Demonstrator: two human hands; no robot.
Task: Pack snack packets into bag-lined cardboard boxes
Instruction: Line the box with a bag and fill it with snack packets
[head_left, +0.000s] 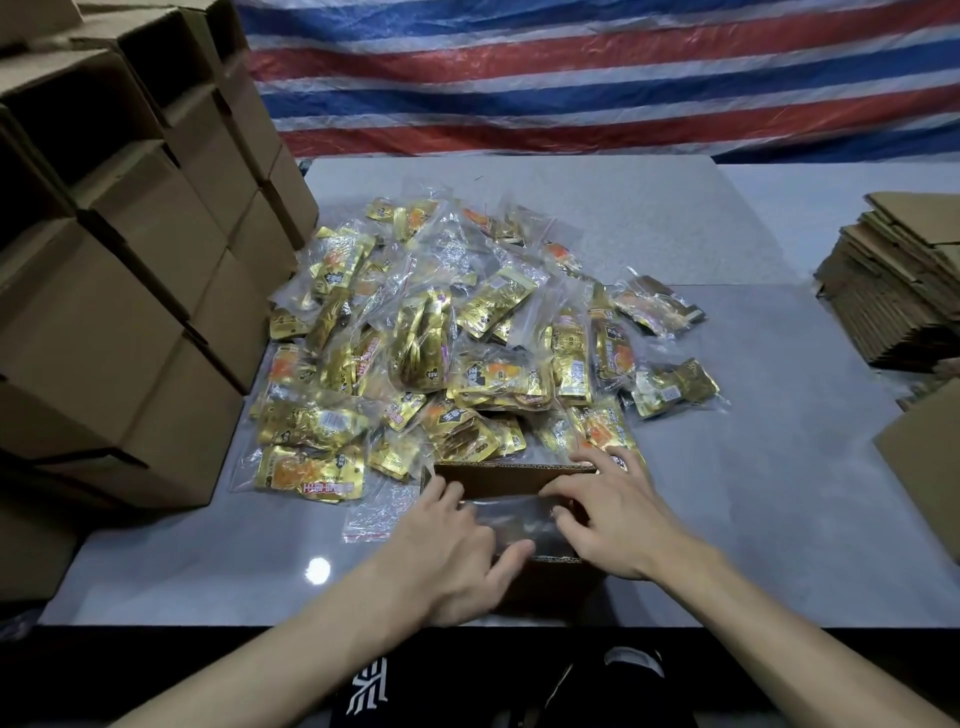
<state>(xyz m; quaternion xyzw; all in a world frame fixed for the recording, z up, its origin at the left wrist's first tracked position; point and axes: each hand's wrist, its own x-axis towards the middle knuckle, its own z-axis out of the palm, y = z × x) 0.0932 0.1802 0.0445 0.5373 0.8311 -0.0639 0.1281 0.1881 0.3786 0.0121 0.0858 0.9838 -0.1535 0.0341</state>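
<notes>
2 hands (452, 545) (618, 525), 1 open box (509, 479), 1 heap of packets (467, 332).
</notes>
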